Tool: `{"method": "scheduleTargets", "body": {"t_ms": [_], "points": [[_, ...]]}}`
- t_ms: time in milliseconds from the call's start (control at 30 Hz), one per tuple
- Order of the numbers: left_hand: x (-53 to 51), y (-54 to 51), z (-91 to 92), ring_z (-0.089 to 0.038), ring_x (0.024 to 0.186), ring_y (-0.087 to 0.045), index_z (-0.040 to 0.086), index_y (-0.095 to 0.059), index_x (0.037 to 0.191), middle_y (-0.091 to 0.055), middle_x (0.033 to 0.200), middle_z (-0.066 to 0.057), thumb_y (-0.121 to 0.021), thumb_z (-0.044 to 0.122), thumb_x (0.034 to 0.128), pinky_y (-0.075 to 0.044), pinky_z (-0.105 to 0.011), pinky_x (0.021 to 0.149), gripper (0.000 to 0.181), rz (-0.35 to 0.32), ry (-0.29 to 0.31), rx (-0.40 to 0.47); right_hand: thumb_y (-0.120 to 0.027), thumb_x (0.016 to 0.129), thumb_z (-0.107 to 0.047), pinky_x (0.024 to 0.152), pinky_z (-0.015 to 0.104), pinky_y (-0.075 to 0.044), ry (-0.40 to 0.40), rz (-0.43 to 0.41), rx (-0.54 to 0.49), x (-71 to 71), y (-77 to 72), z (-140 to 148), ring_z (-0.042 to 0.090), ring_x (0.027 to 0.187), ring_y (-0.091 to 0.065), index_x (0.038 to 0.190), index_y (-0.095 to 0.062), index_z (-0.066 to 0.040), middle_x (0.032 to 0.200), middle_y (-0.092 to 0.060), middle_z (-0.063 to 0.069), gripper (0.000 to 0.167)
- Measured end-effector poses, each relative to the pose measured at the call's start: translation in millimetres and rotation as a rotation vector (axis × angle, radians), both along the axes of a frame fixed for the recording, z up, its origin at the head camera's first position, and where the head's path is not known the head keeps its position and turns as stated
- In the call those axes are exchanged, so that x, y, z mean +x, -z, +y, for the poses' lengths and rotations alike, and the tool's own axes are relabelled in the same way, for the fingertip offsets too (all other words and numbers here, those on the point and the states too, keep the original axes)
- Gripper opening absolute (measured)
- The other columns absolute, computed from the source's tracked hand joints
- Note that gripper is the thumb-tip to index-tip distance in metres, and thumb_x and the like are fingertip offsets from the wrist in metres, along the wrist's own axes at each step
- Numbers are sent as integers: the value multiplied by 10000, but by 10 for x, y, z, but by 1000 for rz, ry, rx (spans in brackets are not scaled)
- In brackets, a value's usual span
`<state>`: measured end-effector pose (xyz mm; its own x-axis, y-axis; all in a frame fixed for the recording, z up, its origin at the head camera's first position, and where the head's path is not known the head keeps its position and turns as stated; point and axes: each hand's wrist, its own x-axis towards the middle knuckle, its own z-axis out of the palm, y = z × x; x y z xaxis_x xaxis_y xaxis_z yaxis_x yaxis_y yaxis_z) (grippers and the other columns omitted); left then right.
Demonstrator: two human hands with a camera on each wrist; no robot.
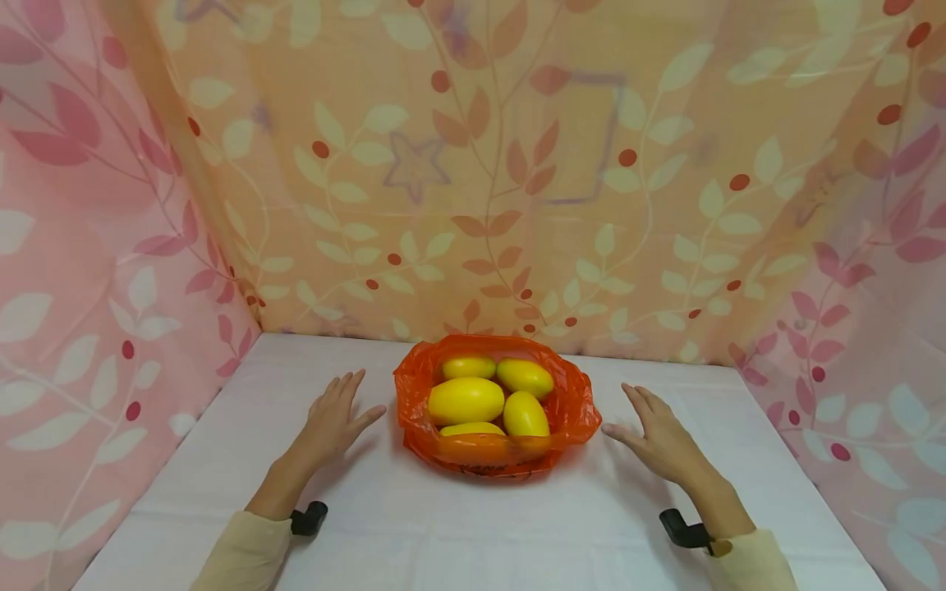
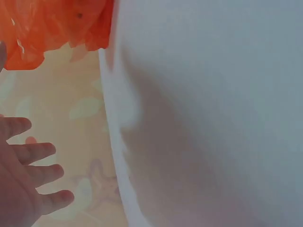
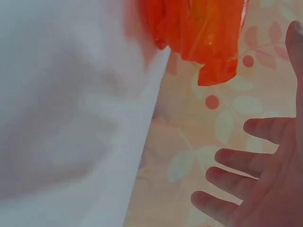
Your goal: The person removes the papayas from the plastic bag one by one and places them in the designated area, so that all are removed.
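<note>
A red-orange plastic bag (image 1: 417, 447) stands on the white table with its mouth wide and its rim folded outward. Inside it lie several yellow oval fruits (image 1: 466, 400), perhaps mangoes; the bag's front wall partly hides the nearest ones. To the left of the bag, my left hand (image 1: 332, 420) hovers with fingers straight and spread, touching nothing. My right hand (image 1: 661, 439) is held the same way on the other side, its thumb close to the bag's edge but apart from it. Both wrist views show the bag's side (image 2: 57, 23) and spread, bare fingers (image 3: 244, 163).
A white cloth (image 1: 473, 533) covers the table. Floral curtains enclose it: an orange one (image 1: 502, 271) along the back edge and pink ones at the left (image 1: 89, 328) and right (image 1: 865, 353). A black wrist camera mount (image 1: 310, 519) sits at each sleeve.
</note>
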<state>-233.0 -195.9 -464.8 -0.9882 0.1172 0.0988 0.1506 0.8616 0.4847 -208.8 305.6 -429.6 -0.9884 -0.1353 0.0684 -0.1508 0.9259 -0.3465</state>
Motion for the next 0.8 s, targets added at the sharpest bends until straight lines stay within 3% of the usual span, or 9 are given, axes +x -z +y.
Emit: {"method": "scheduleTargets", "body": {"t_ms": [167,433,600,800], "points": [[-13,-34,3,-497,1439,-204,41,-226,1538,-262,1564,-273,-531,548,938,-182,-719,1113,843,-7,11,83,-562,895,-601,1001,733,-340,-19,6,-29,-18,-67,-64,523,1357,-297,1532,-242,-68,1517,-280,302,890],[-23,-110,43,-457,1452,-235,116,-203,1560,-253,1589,-218,-541,472,963,-202,-658,1147,772,-75,28,342,-572,903,-571,1006,731,-340,-32,-8,-90,-46,-135,-174,517,1359,-308,1533,-249,-79,1524,-281,293,862],[-33,-143,98,-452,1444,-266,235,-245,1553,-293,1582,-190,-546,494,953,-213,-697,1123,719,-87,19,429,-574,893,-589,1018,733,-325,-45,-21,-101,-67,-187,-231,515,1371,-296,1539,-239,-88,1533,-277,290,884],[-62,-178,206,-431,1451,-272,271,-277,1540,-307,1582,-166,-577,485,940,-241,-692,1117,705,-96,44,508,-602,898,-542,1048,719,-305,-78,-16,-131,-99,-283,-324,494,1387,-297,1533,-252,-65,1534,-308,267,868]]}}
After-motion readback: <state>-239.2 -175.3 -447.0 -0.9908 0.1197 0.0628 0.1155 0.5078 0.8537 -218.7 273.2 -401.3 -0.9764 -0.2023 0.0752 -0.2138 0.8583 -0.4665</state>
